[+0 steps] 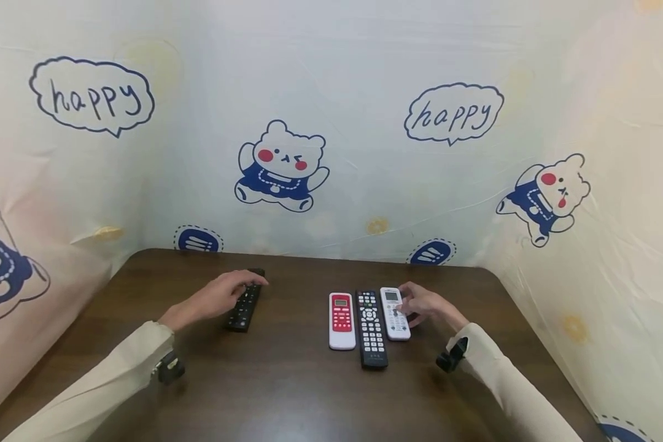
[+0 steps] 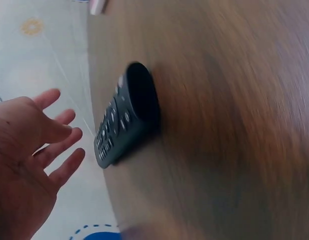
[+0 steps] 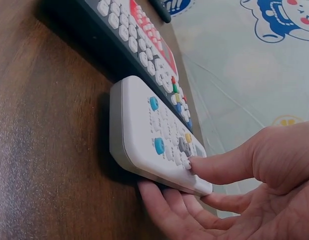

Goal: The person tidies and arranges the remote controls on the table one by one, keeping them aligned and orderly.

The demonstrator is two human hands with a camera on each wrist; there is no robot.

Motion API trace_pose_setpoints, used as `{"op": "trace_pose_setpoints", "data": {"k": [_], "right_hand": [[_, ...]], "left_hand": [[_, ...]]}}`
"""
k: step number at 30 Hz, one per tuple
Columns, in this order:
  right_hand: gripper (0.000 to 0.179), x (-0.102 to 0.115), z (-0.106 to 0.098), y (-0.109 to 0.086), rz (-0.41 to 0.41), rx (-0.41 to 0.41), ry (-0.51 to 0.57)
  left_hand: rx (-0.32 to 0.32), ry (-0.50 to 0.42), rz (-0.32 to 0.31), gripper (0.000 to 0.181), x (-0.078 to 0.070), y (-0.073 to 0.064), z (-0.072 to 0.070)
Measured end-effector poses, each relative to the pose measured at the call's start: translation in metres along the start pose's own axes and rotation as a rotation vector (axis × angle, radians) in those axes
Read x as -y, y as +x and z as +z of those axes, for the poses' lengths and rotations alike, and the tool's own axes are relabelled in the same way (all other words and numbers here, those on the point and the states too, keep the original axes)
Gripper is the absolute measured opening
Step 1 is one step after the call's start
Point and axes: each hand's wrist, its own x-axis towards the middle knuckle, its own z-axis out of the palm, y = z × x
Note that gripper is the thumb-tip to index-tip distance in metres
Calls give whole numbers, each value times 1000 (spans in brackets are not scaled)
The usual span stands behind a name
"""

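Note:
On the left of the table, my left hand (image 1: 212, 299) hovers over a black remote control (image 1: 244, 316). The left wrist view shows its relaxed fingers apart from that remote (image 2: 125, 122), with nothing in them. At the right, my right hand (image 1: 424, 302) pinches a white remote control (image 1: 399, 329) by its side edge. In the right wrist view, the thumb presses on top of the white remote (image 3: 139, 125) near its buttons, and the other fingers lie along its lower edge. The fingertips beneath are partly hidden.
Left of the white remote lie a long black remote control (image 1: 372, 351) with white buttons and a red-and-white remote control (image 1: 342, 341), side by side. The brown wooden table (image 1: 287, 387) is bordered by a printed curtain (image 1: 359, 184) at the back and sides.

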Motion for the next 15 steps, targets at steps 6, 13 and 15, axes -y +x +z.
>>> {"op": "trace_pose_setpoints", "data": {"k": [6,13,15], "right_hand": [[65,-2,-3,1,0,-3,8],[63,-1,-3,4,8,7,-9],[63,-2,-1,4,11,19,-3]], "left_hand": [[91,101,24,56,3,-2,0],[104,220,84,55,10,-10,0],[126,277,101,53,11,-12,0]]}}
